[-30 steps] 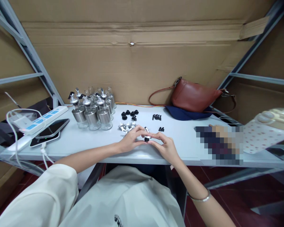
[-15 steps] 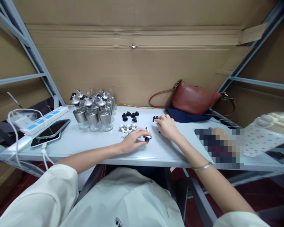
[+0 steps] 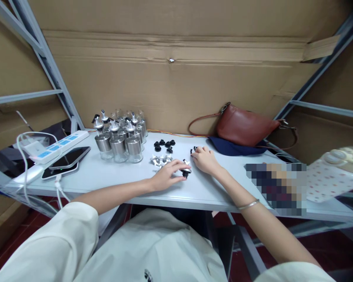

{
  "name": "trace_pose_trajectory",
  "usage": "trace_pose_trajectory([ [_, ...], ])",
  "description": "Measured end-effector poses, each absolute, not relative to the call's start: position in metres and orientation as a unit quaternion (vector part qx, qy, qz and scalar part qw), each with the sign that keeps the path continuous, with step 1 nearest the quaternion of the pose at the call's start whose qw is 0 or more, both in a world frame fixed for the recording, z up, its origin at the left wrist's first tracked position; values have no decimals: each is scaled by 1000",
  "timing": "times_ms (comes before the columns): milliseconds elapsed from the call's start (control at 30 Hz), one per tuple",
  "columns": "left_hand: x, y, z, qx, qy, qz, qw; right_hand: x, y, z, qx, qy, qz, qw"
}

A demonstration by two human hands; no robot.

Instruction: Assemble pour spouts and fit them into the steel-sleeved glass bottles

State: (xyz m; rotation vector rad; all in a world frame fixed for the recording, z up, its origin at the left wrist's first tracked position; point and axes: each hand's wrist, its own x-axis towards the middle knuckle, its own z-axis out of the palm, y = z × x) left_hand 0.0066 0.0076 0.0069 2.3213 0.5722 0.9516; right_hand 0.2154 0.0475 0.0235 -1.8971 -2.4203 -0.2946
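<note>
My left hand pinches a bottle pourer between thumb and fingers, its metal collar up and black ribbed stopper down. My right hand is closed low over the table, with a small black spout cap at its fingertips. More small black caps lie just behind the right fingers, partly hidden. Silver pourer tops lie in a heap beyond my left hand. Several black rubber stoppers sit farther back.
Glass bottles with steel sleeves stand at the back left, some with pourers fitted. A power strip and phone are at far left. A brown handbag on dark blue cloth lies back right, near a dotted bag.
My right hand has shifted left towards the pourer, a small black cap moving with its fingertips. My left hand keeps hold of the pourer. The view has shifted slightly.
</note>
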Motion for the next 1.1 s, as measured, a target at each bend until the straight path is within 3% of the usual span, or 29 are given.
trace_pose_trajectory([
  [267, 8, 6, 8, 862, 226, 362, 275, 201, -7, 11, -565, -804, -106, 155],
  [533, 7, 7, 8, 872, 208, 352, 270, 204, -23, -12, -581, -749, 7, 319],
  [1100, 7, 8, 9, 871, 217, 341, 281, 204, -28, -13, -590, -748, 8, 302],
])
